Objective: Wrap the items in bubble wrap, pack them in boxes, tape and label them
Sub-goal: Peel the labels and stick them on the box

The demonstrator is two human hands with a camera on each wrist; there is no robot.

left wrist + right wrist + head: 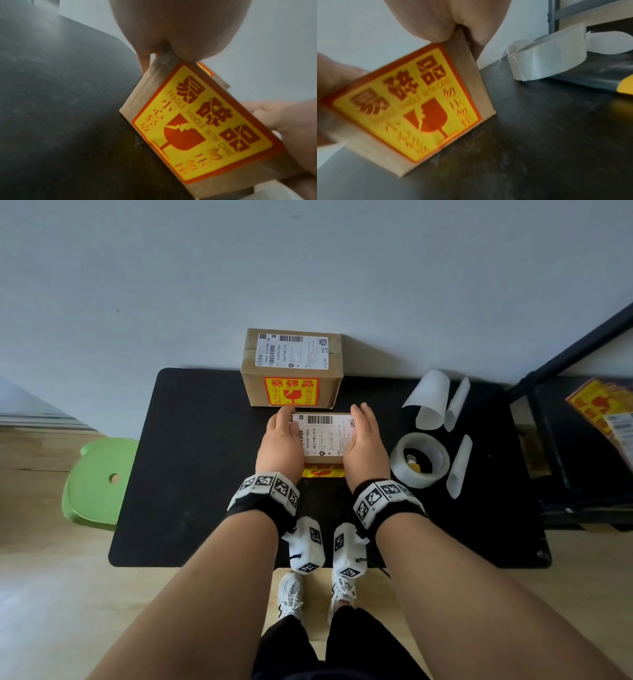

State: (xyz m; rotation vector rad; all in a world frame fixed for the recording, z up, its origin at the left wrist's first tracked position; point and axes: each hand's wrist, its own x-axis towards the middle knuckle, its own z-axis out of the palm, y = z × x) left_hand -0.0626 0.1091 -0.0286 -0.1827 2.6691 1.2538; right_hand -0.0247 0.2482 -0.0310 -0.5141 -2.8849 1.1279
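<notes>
A small cardboard box point(322, 440) with a white shipping label on top sits between my two hands over the black table point(191, 460). My left hand point(281, 440) grips its left side and my right hand point(364, 440) grips its right side, thumbs on the top edge. Its near face carries a red-and-yellow fragile sticker point(197, 121), also seen as the fragile sticker point(412, 105) in the right wrist view. Whether the box touches the table is unclear. Just behind it a larger labelled box point(291, 368) stands against the wall.
A roll of clear tape point(419, 462) lies right of my right hand, with curled white backing papers point(430, 400) around it. A black shelf frame point(565, 440) with a stack of stickers point(603, 409) stands at the right. A green stool point(99, 477) is left of the table.
</notes>
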